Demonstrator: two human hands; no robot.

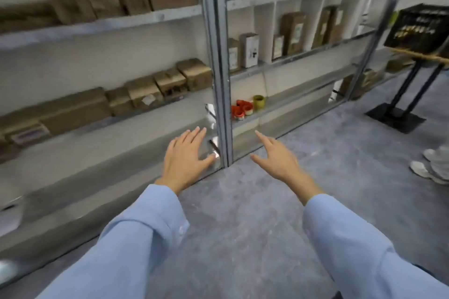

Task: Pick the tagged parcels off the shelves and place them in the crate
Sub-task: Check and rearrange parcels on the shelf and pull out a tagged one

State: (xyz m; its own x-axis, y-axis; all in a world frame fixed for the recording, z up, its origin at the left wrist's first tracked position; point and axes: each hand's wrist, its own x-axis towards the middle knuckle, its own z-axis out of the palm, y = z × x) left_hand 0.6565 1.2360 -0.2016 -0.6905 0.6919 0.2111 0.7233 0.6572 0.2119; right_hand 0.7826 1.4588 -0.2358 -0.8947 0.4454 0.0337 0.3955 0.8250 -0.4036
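Brown cardboard parcels lie in a row on the low left shelf, and more brown parcels lean on the shelf above. Upright parcels with white labels stand in the right bay. The picture is blurred and I cannot make out any tags. A black crate sits on a stand at the far right. My left hand is stretched out in front of the low shelf, fingers apart and empty. Beside the shelf upright, my right hand is also empty, fingers spread.
A grey metal upright divides the two shelf bays. Red and yellow tape rolls sit on the low right shelf. The crate stand's black base rests on the grey floor. Another person's white shoes are at the right edge.
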